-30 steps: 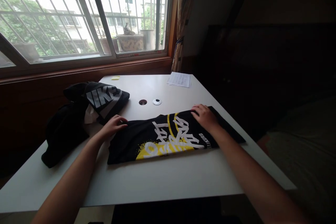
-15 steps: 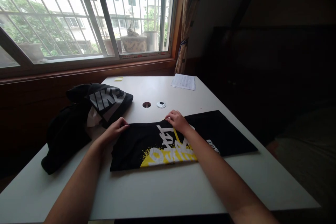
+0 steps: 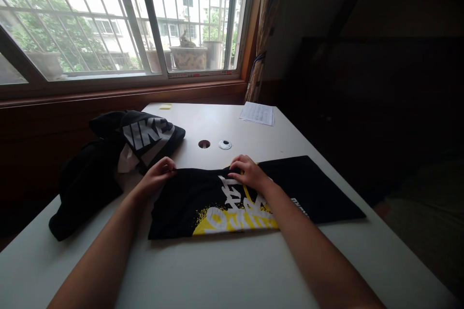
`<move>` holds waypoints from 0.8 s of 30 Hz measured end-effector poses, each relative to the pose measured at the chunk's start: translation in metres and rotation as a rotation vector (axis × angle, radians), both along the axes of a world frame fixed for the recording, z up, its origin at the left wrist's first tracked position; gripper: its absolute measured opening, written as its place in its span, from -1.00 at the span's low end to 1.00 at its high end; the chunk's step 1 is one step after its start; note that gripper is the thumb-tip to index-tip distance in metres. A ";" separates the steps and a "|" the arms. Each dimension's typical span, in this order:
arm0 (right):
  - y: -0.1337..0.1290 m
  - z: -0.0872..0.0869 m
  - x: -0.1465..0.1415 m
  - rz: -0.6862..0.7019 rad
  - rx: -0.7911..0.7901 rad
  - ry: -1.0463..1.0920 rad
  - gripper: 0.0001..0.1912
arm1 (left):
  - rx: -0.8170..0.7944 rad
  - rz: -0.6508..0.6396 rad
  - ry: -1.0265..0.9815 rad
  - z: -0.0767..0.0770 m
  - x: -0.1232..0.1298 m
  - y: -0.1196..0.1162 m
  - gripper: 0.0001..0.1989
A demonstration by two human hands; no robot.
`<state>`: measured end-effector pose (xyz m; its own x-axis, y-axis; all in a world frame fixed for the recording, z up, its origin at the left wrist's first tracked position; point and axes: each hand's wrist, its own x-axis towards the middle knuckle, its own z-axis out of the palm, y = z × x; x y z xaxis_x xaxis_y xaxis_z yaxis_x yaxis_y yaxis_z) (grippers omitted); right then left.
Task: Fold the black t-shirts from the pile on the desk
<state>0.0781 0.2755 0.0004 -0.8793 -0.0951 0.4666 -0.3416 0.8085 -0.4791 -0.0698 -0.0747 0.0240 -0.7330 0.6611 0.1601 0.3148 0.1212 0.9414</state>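
Note:
A black T-shirt point(image 3: 177, 207) with a white and yellow print lies in a long folded strip across the white table point(image 3: 217, 270). At its far left corner, my left hand point(image 3: 159, 174) pinches the cloth between thumb and fingers. My right hand point(image 3: 250, 172) is at the middle of the far edge, fingers curled over the cloth beside the white lettering. My right forearm covers part of the print. The right end of the shirt lies flat with no hand on it.
A black and grey jacket point(image 3: 94, 169) with white lettering is heaped at the left. Beyond the shirt are a round hole point(image 3: 204, 144) in the tabletop and a white round cover point(image 3: 225, 145). Papers point(image 3: 258, 113) and a yellow note point(image 3: 166, 106) lie near the far edge.
The view has shifted slightly. My right hand's fingers look a little looser at the shirt's far edge; both hands stay at nearly the same spots on the cloth.

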 end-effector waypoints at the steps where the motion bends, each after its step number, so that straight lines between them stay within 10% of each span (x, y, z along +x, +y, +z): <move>1: -0.001 0.002 0.002 0.000 0.006 0.001 -0.84 | 0.015 -0.014 -0.005 0.003 0.002 -0.001 -0.71; 24: -0.008 0.008 0.004 -0.175 -0.032 -0.155 -0.82 | -0.147 -0.609 -0.098 0.064 0.053 0.001 -0.77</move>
<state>0.0821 0.2680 0.0089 -0.9426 0.0779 0.3248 -0.1177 0.8327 -0.5411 -0.0172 -0.0736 0.0876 -0.2255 0.9741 -0.0129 0.2810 0.0777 0.9566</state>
